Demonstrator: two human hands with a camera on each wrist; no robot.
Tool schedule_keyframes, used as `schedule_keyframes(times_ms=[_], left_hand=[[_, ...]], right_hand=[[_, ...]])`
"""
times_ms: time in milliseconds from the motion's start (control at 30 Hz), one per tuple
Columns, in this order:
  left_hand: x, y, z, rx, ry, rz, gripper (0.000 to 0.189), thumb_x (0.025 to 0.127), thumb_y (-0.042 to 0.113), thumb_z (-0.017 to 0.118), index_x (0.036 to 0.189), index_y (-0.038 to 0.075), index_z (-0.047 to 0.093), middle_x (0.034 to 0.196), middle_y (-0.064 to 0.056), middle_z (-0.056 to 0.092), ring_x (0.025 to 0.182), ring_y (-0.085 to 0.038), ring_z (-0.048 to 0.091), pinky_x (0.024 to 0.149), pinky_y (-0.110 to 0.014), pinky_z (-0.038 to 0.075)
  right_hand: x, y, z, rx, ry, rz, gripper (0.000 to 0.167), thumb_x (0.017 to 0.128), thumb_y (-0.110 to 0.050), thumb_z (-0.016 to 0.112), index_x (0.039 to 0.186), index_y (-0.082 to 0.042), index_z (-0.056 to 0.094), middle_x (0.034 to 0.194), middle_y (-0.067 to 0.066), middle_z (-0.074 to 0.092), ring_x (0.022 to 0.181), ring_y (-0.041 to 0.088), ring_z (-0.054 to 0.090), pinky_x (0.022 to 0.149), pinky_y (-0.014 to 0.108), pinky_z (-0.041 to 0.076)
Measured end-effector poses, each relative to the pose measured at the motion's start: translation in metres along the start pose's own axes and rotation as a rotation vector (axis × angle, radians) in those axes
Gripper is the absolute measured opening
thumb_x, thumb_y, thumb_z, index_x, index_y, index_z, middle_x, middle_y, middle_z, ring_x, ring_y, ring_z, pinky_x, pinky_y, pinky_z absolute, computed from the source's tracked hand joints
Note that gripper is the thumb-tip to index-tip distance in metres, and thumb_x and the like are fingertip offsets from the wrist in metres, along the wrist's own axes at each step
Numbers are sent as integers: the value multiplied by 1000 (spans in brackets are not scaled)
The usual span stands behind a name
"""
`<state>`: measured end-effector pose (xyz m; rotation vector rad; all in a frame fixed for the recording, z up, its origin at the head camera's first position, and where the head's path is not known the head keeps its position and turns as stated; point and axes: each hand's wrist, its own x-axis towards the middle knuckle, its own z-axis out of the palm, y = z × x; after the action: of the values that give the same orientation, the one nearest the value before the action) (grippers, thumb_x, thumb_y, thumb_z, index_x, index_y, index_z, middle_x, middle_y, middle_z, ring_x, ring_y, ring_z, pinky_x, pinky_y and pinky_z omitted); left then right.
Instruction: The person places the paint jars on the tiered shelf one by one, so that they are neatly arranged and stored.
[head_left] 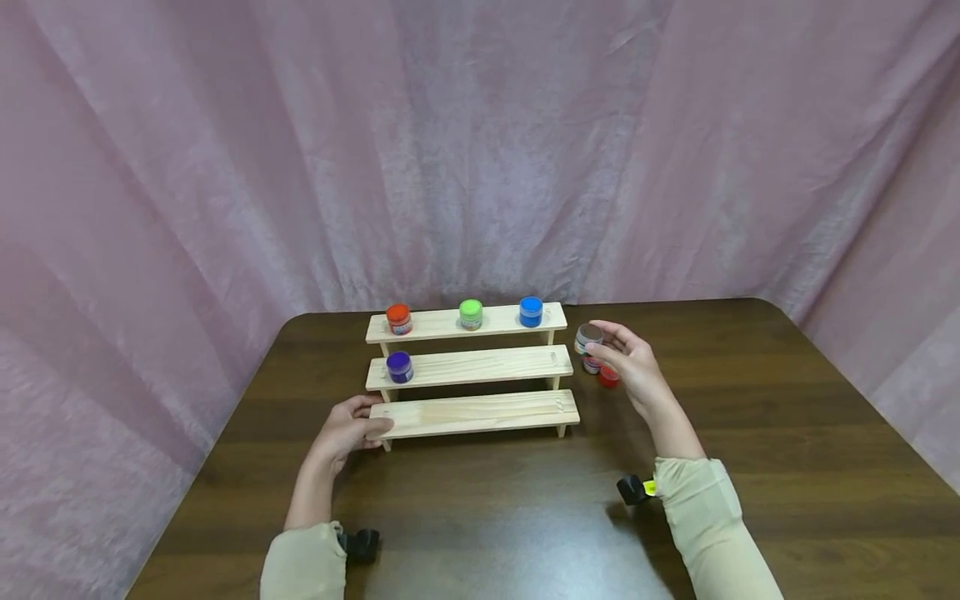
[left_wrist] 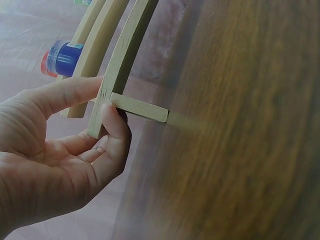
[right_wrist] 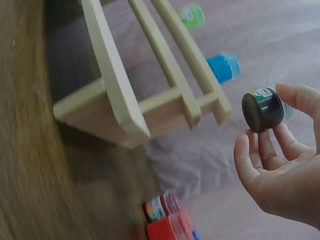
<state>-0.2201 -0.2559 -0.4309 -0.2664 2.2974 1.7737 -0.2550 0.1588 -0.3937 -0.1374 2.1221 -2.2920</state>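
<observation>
A three-tier wooden shelf point(head_left: 480, 412) stands on the table. My left hand point(head_left: 348, 432) grips the left end of its lowest board, thumb on top; in the left wrist view the fingers point(left_wrist: 114, 125) curl round that board beside its leg point(left_wrist: 142, 108). To the right of the shelf, my right hand point(head_left: 628, 362) holds a dark brown paint jar point(right_wrist: 262, 110) above the table, between thumb and fingertips. On the top board sit an orange-red jar point(head_left: 399, 319), a green jar point(head_left: 471, 314) and a blue jar point(head_left: 531, 312). A purple jar point(head_left: 400, 367) rests at the middle board's left end.
Below the right hand, a dark red jar point(right_wrist: 161, 207) and a bright red jar point(right_wrist: 167, 229) stand on the brown table point(head_left: 480, 517), partly hidden in the head view. A pink curtain point(head_left: 480, 150) hangs behind the table. Black wrist cameras point(head_left: 633, 490) are strapped to both forearms.
</observation>
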Motion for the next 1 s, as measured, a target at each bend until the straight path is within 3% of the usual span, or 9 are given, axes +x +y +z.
schedule_keyframes(times_ms=[300,533,800,1000], left_hand=[[5,0,2,0,-3,4,54,86,2,66,134,-9,44,98,-6,57,72,-7,58,60,-18,55],[4,1,5,-12,-11,6,54,86,2,67,134,-9,44,99,-7,57,72,-8,57,60,-19,55],[5,1,9,-3,-4,0,54,86,2,66,134,-8,44,103,-9,57,73,-9,57,61,-19,55],[6,1,11,-12,-13,4,54,85,1,66,134,-9,44,100,-8,57,72,-9,57,61,-19,55]], right_hand=[[-2,-4,21,-89,-48,-18,43,94,-12,61,134,-6,49,97,-18,60,89,-1,55,72,15,44],[4,-7,45,-84,-85,-31,51,92,-8,62,140,-1,45,106,-11,58,98,0,58,85,14,50],[8,-5,71,-137,-99,-10,50,92,-11,65,139,-3,49,124,9,58,101,3,58,85,15,52],[11,0,85,-182,-100,-10,48,91,-9,65,137,-3,51,131,19,57,111,16,58,87,17,50]])
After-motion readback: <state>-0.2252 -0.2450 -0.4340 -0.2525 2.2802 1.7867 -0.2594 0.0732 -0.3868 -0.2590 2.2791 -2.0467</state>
